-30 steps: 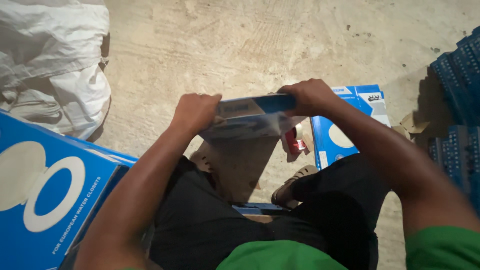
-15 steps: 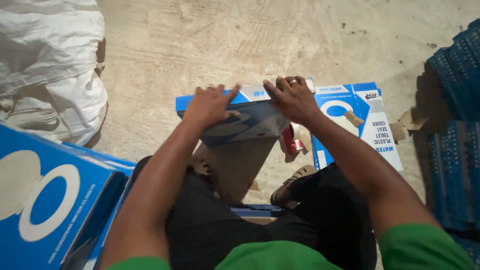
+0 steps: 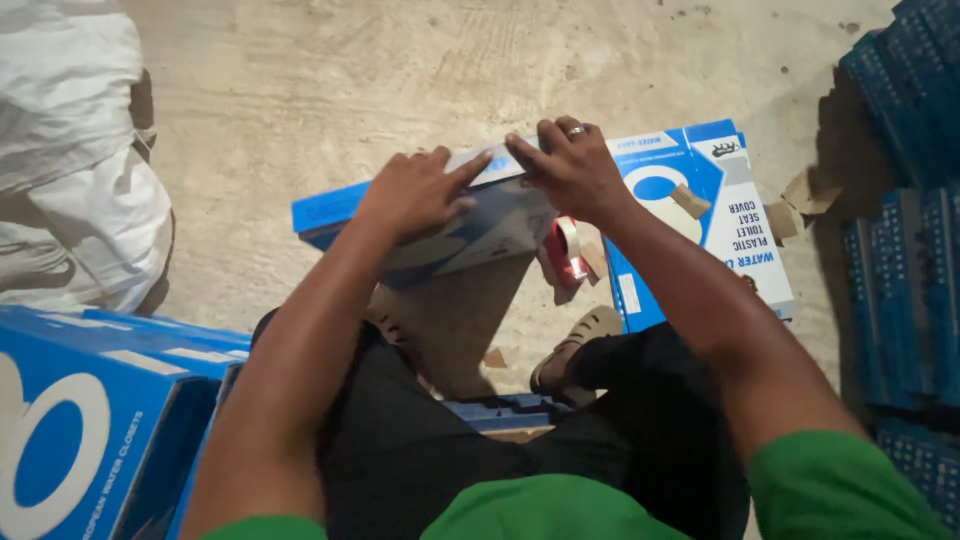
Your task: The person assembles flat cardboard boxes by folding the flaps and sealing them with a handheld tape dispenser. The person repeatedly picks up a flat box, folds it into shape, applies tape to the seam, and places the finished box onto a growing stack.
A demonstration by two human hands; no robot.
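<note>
Bare concrete floor [image 3: 330, 90]. My left hand [image 3: 415, 190] and right hand [image 3: 570, 165] press flat, fingers spread, on a blue carton [image 3: 440, 235]. Its underside is hidden.

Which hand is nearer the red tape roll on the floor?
Right. The right hand presses the top edge of the blue box directly above the red tape roll. The left hand lies flat on the box, farther to the left of the roll.

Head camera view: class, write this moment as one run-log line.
left hand: flat on flat blue cardboard box | right hand: fingers pressing box's top edge | red tape roll: on concrete floor beside box
</note>
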